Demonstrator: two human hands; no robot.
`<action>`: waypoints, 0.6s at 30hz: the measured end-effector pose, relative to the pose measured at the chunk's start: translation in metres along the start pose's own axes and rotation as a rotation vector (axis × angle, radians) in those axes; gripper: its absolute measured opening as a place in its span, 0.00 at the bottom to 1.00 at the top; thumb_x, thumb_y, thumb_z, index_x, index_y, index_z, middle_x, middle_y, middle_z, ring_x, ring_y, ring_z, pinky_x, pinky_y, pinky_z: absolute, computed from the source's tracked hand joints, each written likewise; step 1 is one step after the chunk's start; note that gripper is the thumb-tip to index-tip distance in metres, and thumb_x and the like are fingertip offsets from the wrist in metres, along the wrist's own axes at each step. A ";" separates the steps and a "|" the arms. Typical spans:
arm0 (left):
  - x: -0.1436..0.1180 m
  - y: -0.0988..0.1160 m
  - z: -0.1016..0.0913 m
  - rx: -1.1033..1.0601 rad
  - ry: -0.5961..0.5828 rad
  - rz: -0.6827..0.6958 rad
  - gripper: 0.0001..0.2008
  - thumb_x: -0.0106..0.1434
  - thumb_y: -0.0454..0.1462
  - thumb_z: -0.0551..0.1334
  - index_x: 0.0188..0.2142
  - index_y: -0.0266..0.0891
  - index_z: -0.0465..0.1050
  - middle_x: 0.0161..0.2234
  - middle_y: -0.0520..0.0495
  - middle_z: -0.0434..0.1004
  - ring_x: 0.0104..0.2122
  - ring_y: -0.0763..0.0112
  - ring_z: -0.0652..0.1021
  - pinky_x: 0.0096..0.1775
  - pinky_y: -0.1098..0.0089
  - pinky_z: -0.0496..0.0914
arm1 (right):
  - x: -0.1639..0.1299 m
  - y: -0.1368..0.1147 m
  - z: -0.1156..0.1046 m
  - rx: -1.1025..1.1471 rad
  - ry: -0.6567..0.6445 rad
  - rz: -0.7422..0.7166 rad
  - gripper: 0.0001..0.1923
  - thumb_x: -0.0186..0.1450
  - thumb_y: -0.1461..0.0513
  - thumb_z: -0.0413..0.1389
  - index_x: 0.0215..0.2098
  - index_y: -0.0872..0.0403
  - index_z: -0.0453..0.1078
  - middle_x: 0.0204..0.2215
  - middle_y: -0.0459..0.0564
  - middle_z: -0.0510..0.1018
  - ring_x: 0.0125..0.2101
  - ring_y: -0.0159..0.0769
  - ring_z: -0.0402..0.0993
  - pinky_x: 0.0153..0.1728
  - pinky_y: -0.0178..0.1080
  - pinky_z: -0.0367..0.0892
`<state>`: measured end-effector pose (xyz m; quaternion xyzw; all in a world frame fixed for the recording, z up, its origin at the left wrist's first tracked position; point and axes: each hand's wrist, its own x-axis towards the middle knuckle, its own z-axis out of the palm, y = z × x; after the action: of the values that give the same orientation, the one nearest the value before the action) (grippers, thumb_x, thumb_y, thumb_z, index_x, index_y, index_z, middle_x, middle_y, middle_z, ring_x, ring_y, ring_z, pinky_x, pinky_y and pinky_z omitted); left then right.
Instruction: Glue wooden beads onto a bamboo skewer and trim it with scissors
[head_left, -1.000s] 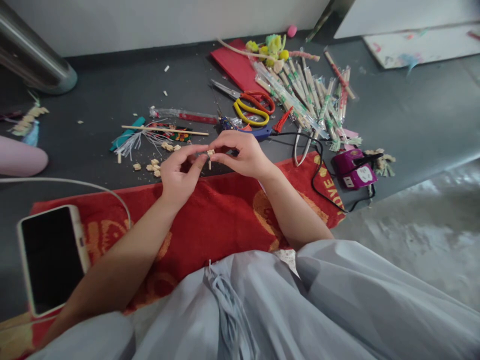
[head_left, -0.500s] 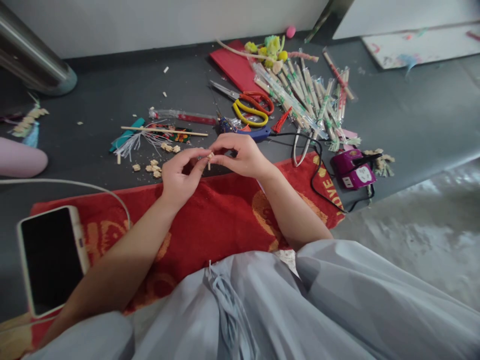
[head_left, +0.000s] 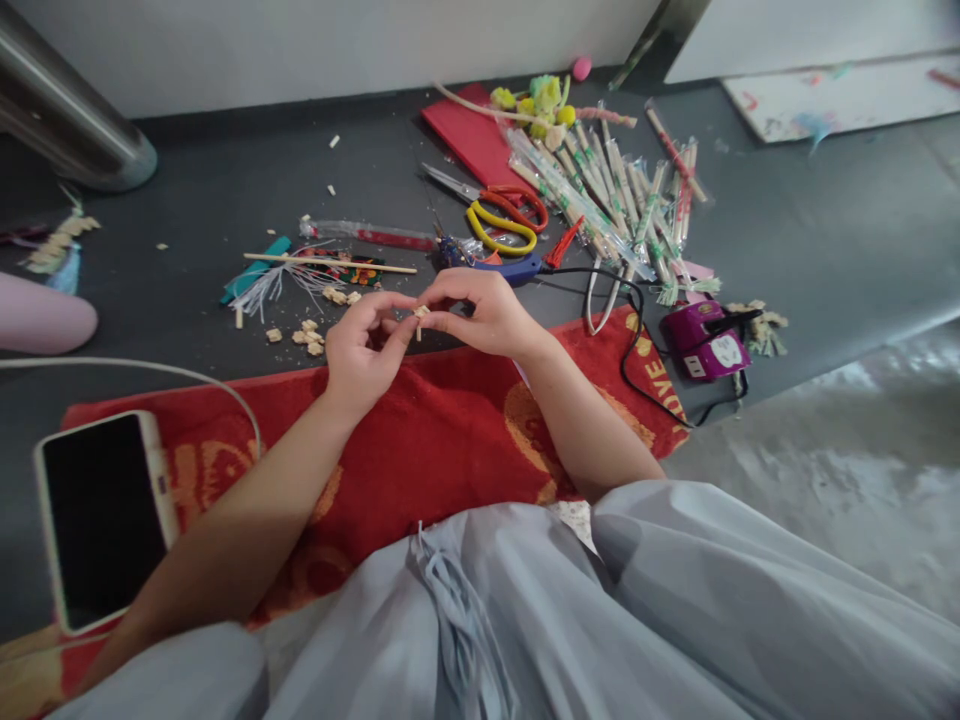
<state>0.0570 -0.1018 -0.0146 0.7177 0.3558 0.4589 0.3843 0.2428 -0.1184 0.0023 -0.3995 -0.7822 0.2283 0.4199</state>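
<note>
Between the fingertips of both hands sits a small pale wooden piece, with a short stub pointing down from it. My left hand pinches it from the left, thumb and forefinger closed. From the right, my right hand pinches the same piece; its fingers partly hide it. Small wooden pieces like it lie in a loose cluster left of my left hand. Beyond them a thin wooden stick rests across white threads. Just behind my right hand is a blue-handled tool with a black cord.
A red towel lies under my forearms. Scissors, wrapped chopsticks and a red packet lie farther back. At right stands a purple box with a cord; at left, a phone with a white cable.
Both hands keep their pinch at nearly the same spot. The small wooden piece seems slightly turned, with more of its top showing.
</note>
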 end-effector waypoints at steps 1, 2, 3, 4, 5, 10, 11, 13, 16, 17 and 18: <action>0.000 0.001 0.000 0.003 -0.001 0.005 0.12 0.61 0.46 0.64 0.38 0.41 0.75 0.23 0.55 0.70 0.18 0.80 0.65 0.21 0.76 0.59 | 0.000 0.000 0.000 -0.005 -0.002 -0.003 0.19 0.68 0.51 0.54 0.37 0.59 0.73 0.30 0.49 0.77 0.31 0.28 0.70 0.35 0.34 0.64; 0.001 0.001 0.000 0.008 -0.002 0.014 0.11 0.61 0.46 0.64 0.37 0.41 0.75 0.23 0.55 0.70 0.18 0.80 0.65 0.21 0.76 0.59 | 0.000 0.000 0.000 -0.010 -0.002 -0.007 0.19 0.68 0.51 0.54 0.37 0.59 0.73 0.30 0.49 0.77 0.31 0.28 0.70 0.35 0.34 0.64; 0.001 0.002 0.000 0.016 0.002 0.027 0.10 0.61 0.45 0.64 0.36 0.41 0.75 0.23 0.54 0.70 0.19 0.80 0.65 0.21 0.76 0.60 | 0.000 0.001 0.000 -0.012 0.000 -0.011 0.18 0.68 0.51 0.54 0.36 0.59 0.73 0.30 0.49 0.77 0.31 0.28 0.70 0.35 0.34 0.64; 0.002 0.003 0.000 0.025 0.008 0.045 0.10 0.61 0.44 0.64 0.35 0.41 0.75 0.23 0.54 0.70 0.19 0.80 0.65 0.22 0.76 0.60 | 0.000 0.001 0.000 -0.014 0.006 -0.017 0.18 0.68 0.51 0.54 0.36 0.59 0.74 0.29 0.49 0.78 0.30 0.28 0.70 0.35 0.34 0.64; 0.002 0.004 0.000 0.033 0.015 0.062 0.09 0.61 0.44 0.64 0.35 0.41 0.76 0.23 0.54 0.70 0.20 0.80 0.66 0.22 0.76 0.60 | 0.000 0.001 0.001 -0.013 0.015 -0.023 0.18 0.67 0.51 0.55 0.36 0.59 0.74 0.29 0.49 0.78 0.30 0.28 0.70 0.34 0.34 0.64; 0.002 0.004 0.000 0.027 0.002 0.036 0.08 0.60 0.43 0.65 0.34 0.41 0.74 0.22 0.55 0.69 0.19 0.80 0.65 0.21 0.75 0.59 | 0.000 0.002 0.001 -0.006 0.047 -0.014 0.18 0.66 0.50 0.56 0.35 0.58 0.75 0.28 0.49 0.78 0.30 0.28 0.70 0.34 0.34 0.64; 0.002 0.003 0.000 0.015 -0.003 0.013 0.09 0.60 0.44 0.65 0.35 0.41 0.74 0.21 0.56 0.68 0.18 0.80 0.65 0.21 0.75 0.58 | 0.000 0.002 0.000 -0.009 0.046 0.000 0.19 0.66 0.50 0.55 0.35 0.58 0.75 0.28 0.49 0.78 0.30 0.28 0.70 0.34 0.34 0.64; 0.002 0.002 0.001 -0.009 -0.006 -0.025 0.10 0.59 0.44 0.65 0.36 0.42 0.72 0.19 0.57 0.65 0.17 0.80 0.64 0.20 0.75 0.57 | 0.000 0.002 -0.002 -0.016 0.051 0.028 0.19 0.67 0.49 0.55 0.36 0.58 0.75 0.29 0.49 0.78 0.30 0.28 0.69 0.34 0.34 0.63; 0.002 0.002 0.001 -0.019 -0.006 -0.061 0.12 0.58 0.46 0.66 0.36 0.42 0.71 0.17 0.59 0.63 0.16 0.81 0.63 0.20 0.75 0.56 | 0.000 0.002 -0.005 -0.023 0.069 0.069 0.19 0.67 0.49 0.54 0.37 0.57 0.75 0.29 0.48 0.77 0.30 0.28 0.69 0.32 0.33 0.63; 0.002 0.002 0.001 -0.019 -0.007 -0.070 0.12 0.58 0.46 0.66 0.36 0.42 0.71 0.17 0.59 0.63 0.16 0.81 0.62 0.20 0.75 0.56 | 0.000 0.002 -0.007 -0.027 0.073 0.080 0.19 0.68 0.49 0.53 0.37 0.57 0.74 0.29 0.48 0.76 0.30 0.28 0.68 0.32 0.33 0.63; 0.002 0.003 0.001 -0.020 -0.009 -0.078 0.13 0.57 0.46 0.67 0.36 0.42 0.71 0.17 0.59 0.63 0.16 0.81 0.62 0.20 0.75 0.56 | 0.000 0.002 -0.008 -0.033 0.078 0.090 0.20 0.68 0.49 0.53 0.38 0.57 0.74 0.29 0.48 0.76 0.30 0.27 0.68 0.32 0.33 0.63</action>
<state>0.0590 -0.1011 -0.0116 0.7015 0.3773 0.4440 0.4104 0.2502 -0.1172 0.0050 -0.4496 -0.7503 0.2184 0.4327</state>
